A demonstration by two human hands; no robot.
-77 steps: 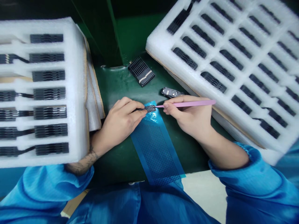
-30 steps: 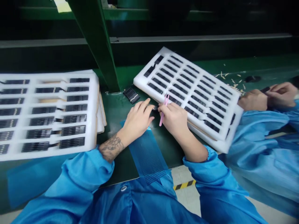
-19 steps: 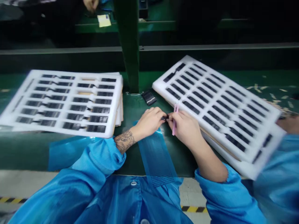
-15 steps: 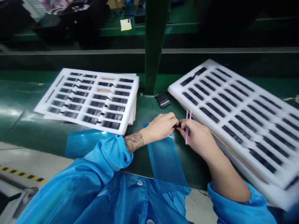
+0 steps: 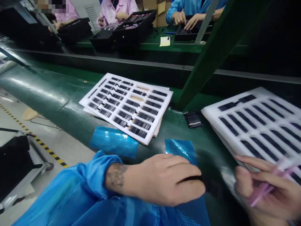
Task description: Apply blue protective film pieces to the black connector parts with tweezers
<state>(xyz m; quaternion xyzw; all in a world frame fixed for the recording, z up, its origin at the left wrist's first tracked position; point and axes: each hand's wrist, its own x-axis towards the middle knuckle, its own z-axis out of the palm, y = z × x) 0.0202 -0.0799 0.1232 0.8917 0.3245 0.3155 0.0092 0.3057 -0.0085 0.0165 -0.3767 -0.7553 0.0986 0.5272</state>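
My left hand lies low in the view, its fingers closed on a small dark part that is blurred and hard to make out. Under the hand runs a blue perforated film strip, and a second blue film piece lies to its left. At the lower right edge, my right hand grips pink tweezers. It is next to a white foam tray with rows of black parts. A small stack of black comb-like parts sits on the green belt.
Another white foam tray filled with black parts lies on the green belt. A green post rises behind the belt. Co-workers at a far bench handle black trays. A floor with yellow-black tape shows at left.
The view has swung left and up, showing the far bench. My hands have moved apart, and the right hand now sits at the lower right edge with the tweezers tilted.
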